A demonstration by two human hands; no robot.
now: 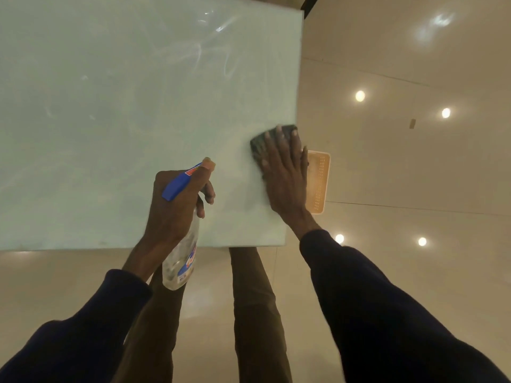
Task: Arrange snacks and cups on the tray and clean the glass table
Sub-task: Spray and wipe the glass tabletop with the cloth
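1. Dark sleeves (387, 313) nearest the camera, brown trousers (254, 313) between them, standing at the near edge of the tabletop (110, 106).
2. Left hand (177, 205): grip curled round the neck of a clear spray bottle (181, 261), blue trigger head up, nozzle pointing over the glass. Bottle body hangs just off the near edge.
3. Right hand (284, 175): grip spread, fingers straight, pressing flat on a dark cloth (260, 142) at the right edge of the tabletop.
4. Glass surface streaky, smear marks toward the far side.
5. Orange tray (319, 181) just past the right edge, lower down, partly hidden by the right hand.
6. Glossy floor (414, 175) shows light reflections.
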